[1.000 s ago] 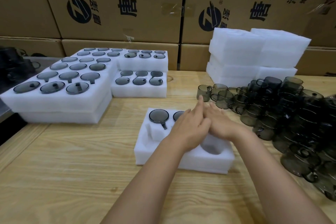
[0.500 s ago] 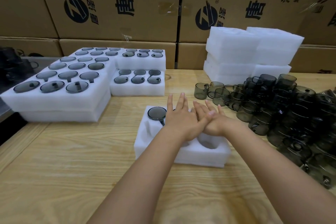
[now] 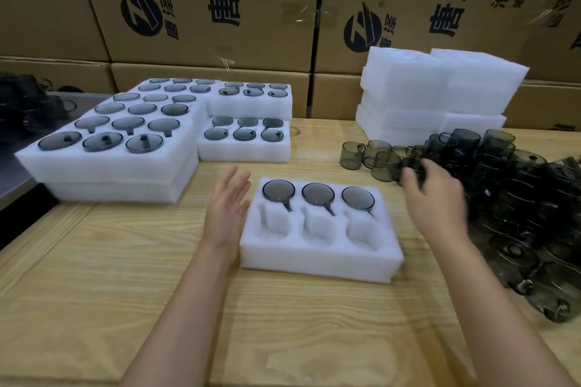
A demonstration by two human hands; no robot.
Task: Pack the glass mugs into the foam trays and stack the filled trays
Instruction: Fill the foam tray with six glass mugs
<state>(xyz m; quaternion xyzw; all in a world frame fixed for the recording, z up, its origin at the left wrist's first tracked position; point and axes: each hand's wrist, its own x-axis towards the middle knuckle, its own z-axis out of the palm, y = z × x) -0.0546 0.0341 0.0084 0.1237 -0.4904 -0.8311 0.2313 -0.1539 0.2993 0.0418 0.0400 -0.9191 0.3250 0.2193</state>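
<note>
Head view: the right hand (image 3: 440,207) reaches over the near edge of the heap of loose glass mugs (image 3: 509,192), which lies to the right of the open foam tray (image 3: 317,264). Its grip is smeared by motion. The fingertips (image 3: 408,174) meet a smoky mug at the heap's edge, but I cannot tell whether they pinch it or only touch it. The left hand (image 3: 228,207) hangs just beside the tray's left wall, its grip spread, fingers straight, palm turned toward the foam, holding nothing.

The tray carries three seated mugs (image 3: 318,193) in its far row, sunk so that only round tops and handles show. The three near pockets (image 3: 317,226) are bare, so this tray looks half packed, and the step in hand appears to be fetching the fourth mug.

That calls for a sure hold on a single mug and a lift clear of its neighbours, since the heap is crowded and handles may catch. The mug must then be turned so its handle meets the pocket's slot. The left hand is well placed to steady the light foam.

Behind and left of the tray stand the filled trays (image 3: 119,166), some stacked. Behind and right of it are the empty foam trays (image 3: 440,88). All sit on the wooden tabletop (image 3: 125,292) before printed cartons (image 3: 204,9).
</note>
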